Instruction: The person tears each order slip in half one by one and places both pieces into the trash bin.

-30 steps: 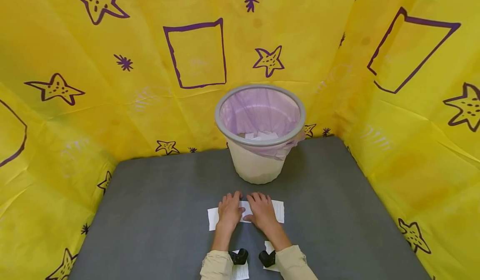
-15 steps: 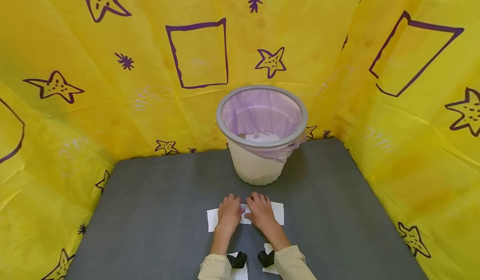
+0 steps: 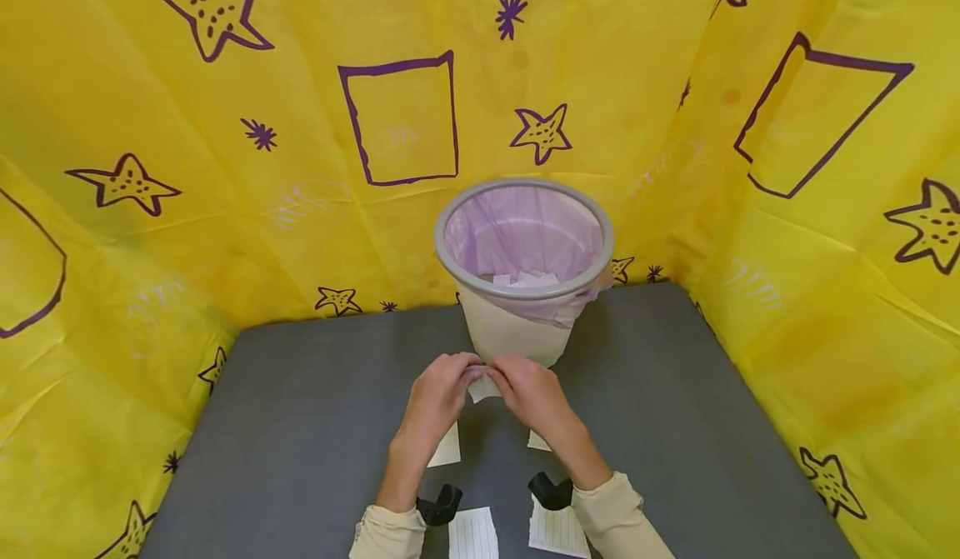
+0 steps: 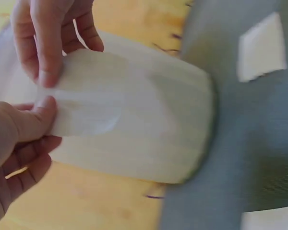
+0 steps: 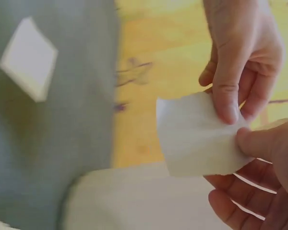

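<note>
Both hands hold one small white piece of paper in front of the bin, raised off the table. The left hand pinches it between thumb and fingers. Beside it, thumb nearly against the other thumb, the right hand pinches the same paper's edge. In the left wrist view the paper hangs down from the fingertips, and the right wrist view shows its free edge. Below the hands lie a left paper piece and a right paper piece, the latter partly hidden by the right arm.
A cream bin with a grey rim and purple liner stands behind the hands, paper scraps inside. Two lined paper pieces, one left and one right, lie near the front of the grey table. Yellow patterned cloth surrounds it.
Both hands rested on a paper strip on the table earlier. They have risen towards the bin, holding a small piece; separate pieces now lie left and right where the strip was.
</note>
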### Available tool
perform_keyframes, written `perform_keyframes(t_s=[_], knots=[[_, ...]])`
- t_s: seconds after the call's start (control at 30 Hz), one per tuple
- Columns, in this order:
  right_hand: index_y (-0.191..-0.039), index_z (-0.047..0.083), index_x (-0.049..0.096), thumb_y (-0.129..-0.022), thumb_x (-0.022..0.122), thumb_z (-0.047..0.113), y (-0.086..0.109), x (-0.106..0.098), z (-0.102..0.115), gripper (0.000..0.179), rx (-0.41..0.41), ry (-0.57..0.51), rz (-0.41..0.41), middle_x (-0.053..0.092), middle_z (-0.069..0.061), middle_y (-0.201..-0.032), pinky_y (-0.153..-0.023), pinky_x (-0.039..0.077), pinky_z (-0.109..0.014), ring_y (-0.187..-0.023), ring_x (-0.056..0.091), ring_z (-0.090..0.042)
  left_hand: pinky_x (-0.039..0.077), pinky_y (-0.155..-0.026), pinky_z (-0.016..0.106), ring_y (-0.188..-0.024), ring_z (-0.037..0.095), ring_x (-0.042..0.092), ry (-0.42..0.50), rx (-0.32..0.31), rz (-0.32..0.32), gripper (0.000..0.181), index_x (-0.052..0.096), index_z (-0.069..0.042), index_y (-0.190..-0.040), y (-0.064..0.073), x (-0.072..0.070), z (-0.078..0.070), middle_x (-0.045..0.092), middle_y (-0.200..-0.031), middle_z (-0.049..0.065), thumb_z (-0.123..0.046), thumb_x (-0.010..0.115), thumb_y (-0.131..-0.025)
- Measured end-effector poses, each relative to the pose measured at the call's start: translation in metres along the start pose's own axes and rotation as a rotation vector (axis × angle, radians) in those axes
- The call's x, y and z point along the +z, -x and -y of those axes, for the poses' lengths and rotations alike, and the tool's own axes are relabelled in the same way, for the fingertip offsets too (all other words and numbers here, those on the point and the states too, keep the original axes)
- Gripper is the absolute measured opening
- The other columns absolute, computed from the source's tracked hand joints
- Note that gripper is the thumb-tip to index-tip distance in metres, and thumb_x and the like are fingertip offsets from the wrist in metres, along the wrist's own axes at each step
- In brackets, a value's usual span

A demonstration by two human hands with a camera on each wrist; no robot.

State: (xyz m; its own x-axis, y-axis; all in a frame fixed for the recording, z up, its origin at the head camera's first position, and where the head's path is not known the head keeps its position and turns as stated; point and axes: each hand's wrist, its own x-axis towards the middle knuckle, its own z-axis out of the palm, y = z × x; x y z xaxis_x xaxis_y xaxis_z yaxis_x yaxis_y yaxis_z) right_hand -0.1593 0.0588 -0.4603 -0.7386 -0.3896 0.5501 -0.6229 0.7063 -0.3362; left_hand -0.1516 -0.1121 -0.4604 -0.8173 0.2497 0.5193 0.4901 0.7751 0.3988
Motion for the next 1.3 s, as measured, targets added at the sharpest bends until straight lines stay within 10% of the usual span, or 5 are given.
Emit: perform_keyframes(t_s=[0.53,1.03,1.3], knots=[[-0.092,0.006,0.066,-0.094,0.061,0.009,-0.065,-0.097,0.020,0.006,-0.212,-0.207,-0.108,0.064,-0.002,-0.075,-0.054,0.041,-0.018,-0.060,0.049,-0.007,0.051,-0.068,0.027,-0.073,0.018,0.060,0.073,0.292,-0.336,0.007,0.072,-0.007,-0.090,-0.063,-0.078,-0.047,0.071,-0.082,0.003,-0.012,0.072,-0.086],[-0.099,0.000,0.064,-0.099,0.052,0.007,-0.075,-0.117,0.031,0.013,0.057,-0.670,0.031,0.058,-0.010,-0.071,-0.045,0.044,-0.023,-0.049,0.049,-0.008,0.050,-0.064,0.028,-0.068,0.022,0.061,0.129,0.362,-0.690,0.010,0.070,-0.001,-0.084,-0.068,-0.076,-0.063,0.069,-0.076,0.008,-0.010,0.072,-0.086],[-0.097,-0.001,0.064,-0.098,0.054,0.006,-0.076,-0.117,0.032,0.012,0.035,-0.614,-0.061,0.055,-0.009,-0.068,-0.045,0.042,-0.023,-0.048,0.045,-0.007,0.053,-0.070,0.026,-0.073,0.020,0.064,0.191,0.283,-0.661,0.010,0.071,-0.001,-0.088,-0.069,-0.078,-0.067,0.070,-0.080,0.009,-0.008,0.074,-0.082]])
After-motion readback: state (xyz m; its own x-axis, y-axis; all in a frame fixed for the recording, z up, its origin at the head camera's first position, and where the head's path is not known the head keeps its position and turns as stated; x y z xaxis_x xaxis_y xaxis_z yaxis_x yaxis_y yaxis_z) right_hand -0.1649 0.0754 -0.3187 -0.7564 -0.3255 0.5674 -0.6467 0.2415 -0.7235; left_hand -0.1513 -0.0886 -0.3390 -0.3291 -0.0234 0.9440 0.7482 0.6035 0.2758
